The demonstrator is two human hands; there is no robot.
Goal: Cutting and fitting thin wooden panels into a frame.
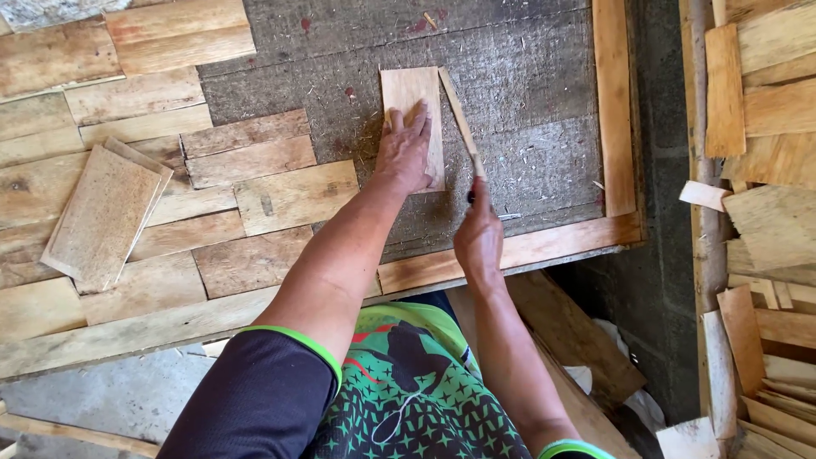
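- Left hand (406, 151) lay flat, palm down and fingers spread open, on a thin rectangular wood sheet (410, 95); pressed on it, not closed around it.
- Wood sheet rested on a grey, rough fibrous mat (518, 76), near the middle of the mat, long side pointing away from the person.
- Right hand (478, 236) was closed around the dark handle of a knife (461, 126); only a small part of the handle visible under the fingers.
- Knife blade, long and pale, ran along the right edge of the wood sheet, touching or just beside it; could not tell which.
- Mat framed by a light wooden border (614, 102) on the right side and along the near edge.
- Left of the mat, a surface of rough planks (255, 157), joined side by side, in brown and pale tones.
- On those planks, well apart from the hands, a small stack of thin sheets (102, 217), tilted a little, lying flat.
- At the right edge of the view, beyond a dark gap, a pile of wood offcuts (769, 110), many pale pieces lying in different directions.
- Below, a green patterned shirt (408, 382) with dark sleeves, seen from above.
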